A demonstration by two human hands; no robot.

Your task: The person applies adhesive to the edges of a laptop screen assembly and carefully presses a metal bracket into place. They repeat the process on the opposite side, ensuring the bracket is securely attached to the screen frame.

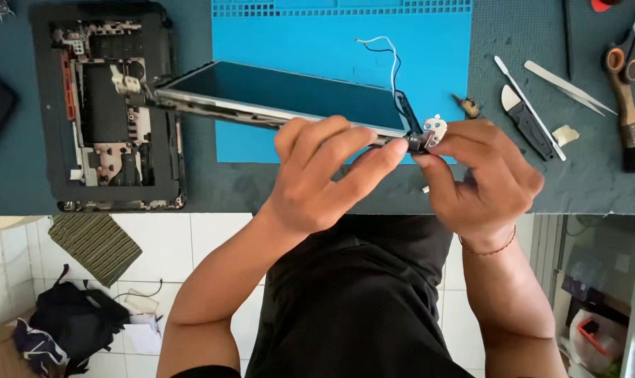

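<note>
Both hands hold a laptop screen panel point(282, 94) above the tabletop point(541, 189) (over a blue mat point(429, 49)). The left hand point(317, 178) grips its lower edge; the right hand point(482, 175) pinches the metal hinge point(429, 133) at its corner.

Both hands, left point(324, 175) and right point(482, 178), are pinching the panel point(282, 94) at its hinge point(426, 133). Chassis point(107, 105) is lying far left of the grip, mat point(436, 42) beneath and behind it, tools point(534, 115) lying just right, brush point(629, 105) farther right.

Bright even daylight, soft shadows, sharp focus throughout.
</note>
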